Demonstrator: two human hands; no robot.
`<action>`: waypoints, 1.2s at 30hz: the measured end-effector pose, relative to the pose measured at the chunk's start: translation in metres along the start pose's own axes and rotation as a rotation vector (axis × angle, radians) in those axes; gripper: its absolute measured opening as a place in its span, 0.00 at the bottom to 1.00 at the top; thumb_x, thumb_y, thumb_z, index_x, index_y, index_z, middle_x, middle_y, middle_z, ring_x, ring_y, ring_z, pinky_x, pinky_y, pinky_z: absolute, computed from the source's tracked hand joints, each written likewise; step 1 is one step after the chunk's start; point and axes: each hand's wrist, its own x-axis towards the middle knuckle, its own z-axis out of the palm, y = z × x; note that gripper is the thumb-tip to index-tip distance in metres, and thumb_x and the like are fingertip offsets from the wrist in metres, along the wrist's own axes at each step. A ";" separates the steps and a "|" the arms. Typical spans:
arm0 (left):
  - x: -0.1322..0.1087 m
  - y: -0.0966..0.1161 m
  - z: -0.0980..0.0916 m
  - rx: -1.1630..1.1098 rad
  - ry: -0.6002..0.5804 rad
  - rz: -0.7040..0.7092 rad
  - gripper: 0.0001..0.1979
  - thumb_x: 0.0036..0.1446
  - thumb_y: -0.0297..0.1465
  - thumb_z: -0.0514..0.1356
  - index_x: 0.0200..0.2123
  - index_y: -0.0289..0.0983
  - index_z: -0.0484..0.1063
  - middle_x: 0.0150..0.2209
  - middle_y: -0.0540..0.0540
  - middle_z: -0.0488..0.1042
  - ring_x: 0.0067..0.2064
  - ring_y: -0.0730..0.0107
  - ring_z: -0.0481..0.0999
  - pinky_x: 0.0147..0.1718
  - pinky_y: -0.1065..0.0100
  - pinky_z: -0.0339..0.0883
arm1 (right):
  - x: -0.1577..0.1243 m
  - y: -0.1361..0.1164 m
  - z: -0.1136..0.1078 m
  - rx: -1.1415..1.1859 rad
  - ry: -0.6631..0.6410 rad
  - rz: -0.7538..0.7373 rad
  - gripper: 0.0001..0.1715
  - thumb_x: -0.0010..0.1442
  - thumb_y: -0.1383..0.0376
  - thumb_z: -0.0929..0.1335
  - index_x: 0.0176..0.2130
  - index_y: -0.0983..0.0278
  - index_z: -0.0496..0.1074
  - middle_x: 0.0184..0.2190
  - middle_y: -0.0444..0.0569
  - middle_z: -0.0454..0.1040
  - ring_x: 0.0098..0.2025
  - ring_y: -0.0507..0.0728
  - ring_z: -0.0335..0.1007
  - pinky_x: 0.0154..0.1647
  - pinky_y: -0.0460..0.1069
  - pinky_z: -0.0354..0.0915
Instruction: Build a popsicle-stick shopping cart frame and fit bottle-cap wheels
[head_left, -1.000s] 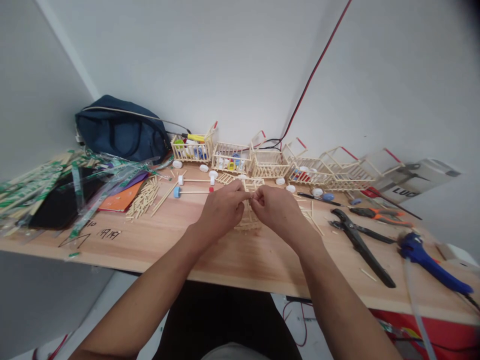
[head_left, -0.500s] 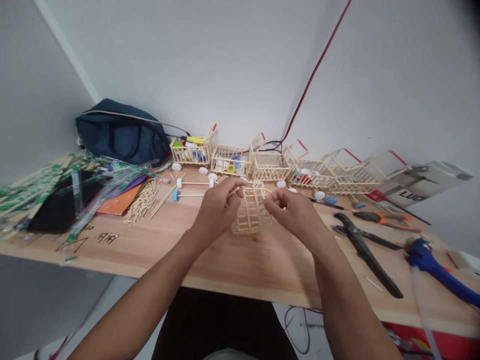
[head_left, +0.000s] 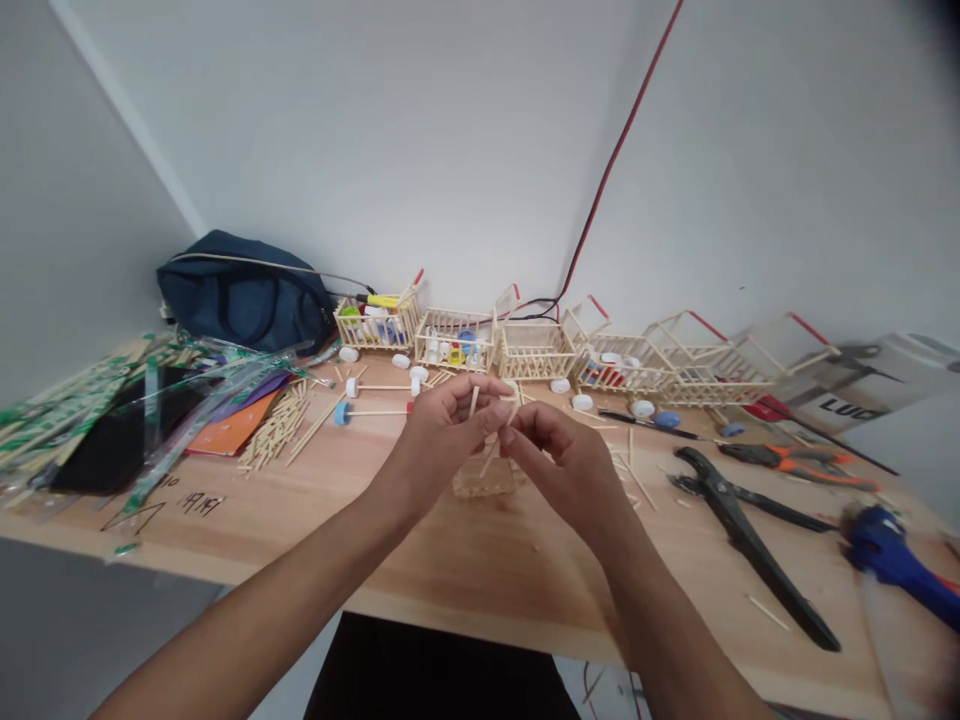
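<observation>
Over the front of the table, my left hand (head_left: 442, 435) is closed, thumb and fingers pinching thin pale wooden sticks at the top of a small stick frame (head_left: 484, 485). The frame's slatted end shows just below and between the hands; the rest is covered by fingers. My right hand (head_left: 562, 455) is closed too, its fingertips pinched on a thin wooden stick close against the left fingertips. Behind the hands stands a row of small wooden-stick carts, among them an unfilled one (head_left: 536, 352) and one holding coloured bits (head_left: 454, 342).
Cut sticks (head_left: 274, 430), wheeled axles (head_left: 375, 412) and a blue pouch (head_left: 247, 290) lie left. Right are black-handled pliers (head_left: 750, 540), orange-handled pliers (head_left: 802, 462) and a blue glue gun (head_left: 892, 560). A red-black cable (head_left: 619, 150) hangs along the wall.
My hands have come together, the right moving left until the fingertips nearly meet over the stick frame. Several loose sticks beside the right hand are now uncovered. The view has shifted slightly.
</observation>
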 end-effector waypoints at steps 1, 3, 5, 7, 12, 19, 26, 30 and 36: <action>0.002 0.000 0.003 0.034 -0.002 0.012 0.11 0.58 0.35 0.60 0.42 0.36 0.74 0.29 0.50 0.73 0.29 0.76 0.70 0.29 0.73 0.64 | 0.001 0.000 -0.002 -0.018 0.005 -0.010 0.13 0.61 0.58 0.65 0.28 0.63 0.67 0.23 0.41 0.66 0.25 0.50 0.60 0.28 0.46 0.56; 0.005 0.001 0.009 0.151 -0.036 0.099 0.11 0.61 0.32 0.56 0.42 0.36 0.76 0.36 0.46 0.75 0.37 0.72 0.73 0.38 0.68 0.67 | 0.002 0.002 -0.006 -0.074 0.021 -0.026 0.12 0.61 0.59 0.65 0.28 0.62 0.67 0.21 0.40 0.66 0.24 0.49 0.58 0.26 0.46 0.54; 0.008 0.000 0.016 0.261 -0.063 0.232 0.11 0.61 0.29 0.55 0.41 0.37 0.77 0.43 0.44 0.76 0.45 0.68 0.73 0.48 0.64 0.65 | 0.002 0.002 -0.008 -0.136 0.072 -0.039 0.12 0.60 0.61 0.65 0.27 0.62 0.67 0.20 0.40 0.65 0.22 0.49 0.56 0.25 0.45 0.53; 0.010 -0.001 0.022 0.294 -0.050 0.313 0.11 0.61 0.27 0.55 0.40 0.38 0.78 0.45 0.44 0.75 0.49 0.67 0.72 0.53 0.62 0.62 | 0.001 0.002 -0.010 -0.195 0.160 -0.053 0.12 0.60 0.61 0.66 0.26 0.63 0.67 0.20 0.40 0.66 0.22 0.49 0.57 0.25 0.45 0.53; 0.012 -0.002 0.025 0.172 -0.001 0.279 0.10 0.63 0.29 0.54 0.38 0.38 0.77 0.41 0.45 0.77 0.45 0.68 0.74 0.48 0.65 0.65 | -0.003 0.008 -0.014 -0.246 0.195 -0.114 0.08 0.61 0.61 0.67 0.33 0.62 0.74 0.26 0.42 0.74 0.25 0.50 0.62 0.28 0.45 0.58; 0.015 0.002 0.002 -0.283 0.035 0.187 0.09 0.64 0.35 0.54 0.41 0.38 0.72 0.23 0.54 0.65 0.20 0.82 0.58 0.21 0.76 0.52 | 0.003 0.044 -0.041 -0.345 0.221 -0.077 0.12 0.63 0.60 0.64 0.33 0.62 0.74 0.30 0.45 0.77 0.27 0.51 0.68 0.29 0.46 0.61; 0.020 0.000 -0.008 -0.446 0.045 -0.010 0.08 0.61 0.31 0.56 0.41 0.36 0.71 0.22 0.55 0.62 0.18 0.84 0.51 0.18 0.77 0.44 | 0.049 0.070 -0.046 -0.527 0.304 -0.275 0.14 0.61 0.67 0.64 0.45 0.62 0.74 0.43 0.52 0.78 0.35 0.56 0.73 0.37 0.51 0.67; 0.022 -0.004 -0.011 -0.464 0.048 0.011 0.07 0.61 0.31 0.56 0.40 0.35 0.71 0.21 0.55 0.62 0.18 0.84 0.51 0.18 0.77 0.44 | 0.084 0.082 -0.035 -0.603 0.217 -0.372 0.18 0.59 0.72 0.61 0.48 0.65 0.72 0.48 0.57 0.74 0.45 0.60 0.72 0.45 0.54 0.66; 0.021 -0.004 -0.014 -0.464 0.054 0.047 0.08 0.61 0.32 0.57 0.39 0.35 0.72 0.22 0.54 0.63 0.18 0.84 0.52 0.19 0.77 0.45 | 0.091 0.089 -0.035 -0.720 0.280 -0.277 0.09 0.58 0.70 0.62 0.37 0.64 0.71 0.36 0.55 0.72 0.39 0.61 0.68 0.40 0.53 0.65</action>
